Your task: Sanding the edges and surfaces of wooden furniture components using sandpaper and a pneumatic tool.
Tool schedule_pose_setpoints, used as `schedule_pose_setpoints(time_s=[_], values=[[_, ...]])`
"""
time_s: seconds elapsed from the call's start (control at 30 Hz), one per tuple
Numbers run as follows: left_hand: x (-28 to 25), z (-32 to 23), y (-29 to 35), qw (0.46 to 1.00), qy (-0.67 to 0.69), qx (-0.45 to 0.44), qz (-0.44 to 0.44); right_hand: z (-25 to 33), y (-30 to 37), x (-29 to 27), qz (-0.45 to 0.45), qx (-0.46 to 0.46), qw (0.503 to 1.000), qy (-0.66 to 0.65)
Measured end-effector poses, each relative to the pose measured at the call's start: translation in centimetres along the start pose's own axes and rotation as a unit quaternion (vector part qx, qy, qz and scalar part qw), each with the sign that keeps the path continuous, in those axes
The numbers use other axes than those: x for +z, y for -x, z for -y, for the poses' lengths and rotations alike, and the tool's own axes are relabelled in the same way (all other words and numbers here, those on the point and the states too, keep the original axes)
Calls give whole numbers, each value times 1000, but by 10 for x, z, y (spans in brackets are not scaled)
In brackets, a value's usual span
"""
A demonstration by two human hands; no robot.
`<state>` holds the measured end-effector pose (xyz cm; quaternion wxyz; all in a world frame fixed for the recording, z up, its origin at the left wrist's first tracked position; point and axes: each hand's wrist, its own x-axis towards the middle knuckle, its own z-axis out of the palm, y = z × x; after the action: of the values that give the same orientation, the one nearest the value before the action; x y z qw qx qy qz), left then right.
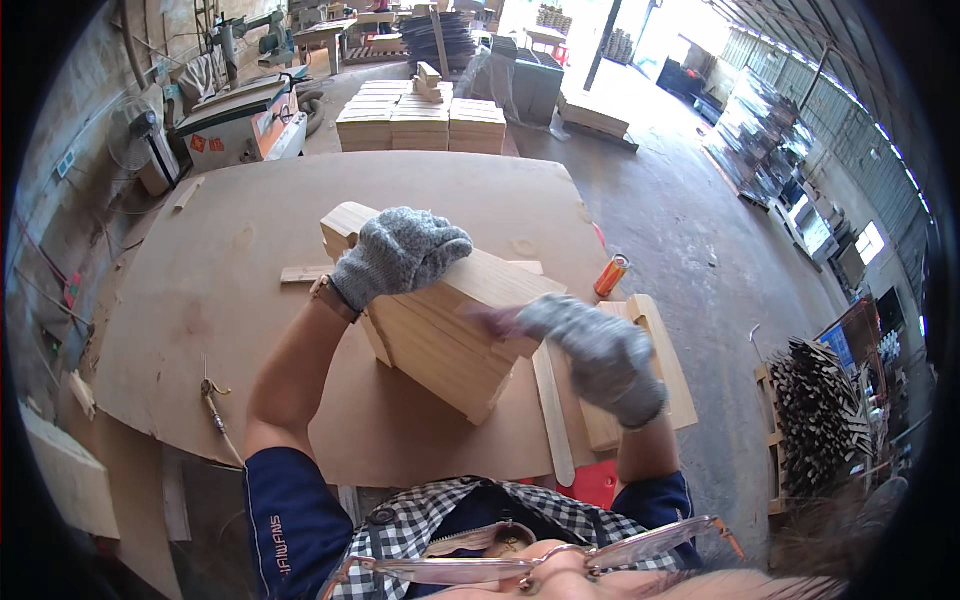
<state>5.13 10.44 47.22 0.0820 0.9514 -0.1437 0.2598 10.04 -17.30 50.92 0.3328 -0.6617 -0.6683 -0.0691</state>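
Note:
A thick light-wood piece (430, 335), which looks like several boards standing together on edge, sits aslant on the work table (200, 340). My left hand (405, 255), in a grey knit glove, is closed over its upper edge near the far left end. At its right end is my right hand (600, 355), also gloved and smeared by motion. Between the right fingers is a dark reddish, flat piece (495, 320), like a scrap of sandpaper or cloth, against the wood; blur hides its exact kind. Wooden strips (552, 415) lie beneath and beside the wood.
More shaped boards (665, 370) lie at the table's right edge, with an orange can (611, 275) just beyond. A thin tool with a cord (212, 400) rests at the left. Past the table stand stacked boards (420, 125). A bundle of dark sticks (820, 420) stands right.

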Motion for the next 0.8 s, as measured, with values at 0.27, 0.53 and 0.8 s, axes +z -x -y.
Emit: schedule_pose_setpoints(time_s=[0.27, 0.53, 0.8], values=[[-6, -9, -21, 1000, -18, 12, 4, 5, -14, -4, 124, -28, 963, 237], [-15, 2, -13, 1000, -10, 16, 3, -30, 27, -22, -120, 127, 972, 159], [-16, 23, 29, 991, -7, 57, -119, 35, 13, 77, -145, 147, 947, 245]])
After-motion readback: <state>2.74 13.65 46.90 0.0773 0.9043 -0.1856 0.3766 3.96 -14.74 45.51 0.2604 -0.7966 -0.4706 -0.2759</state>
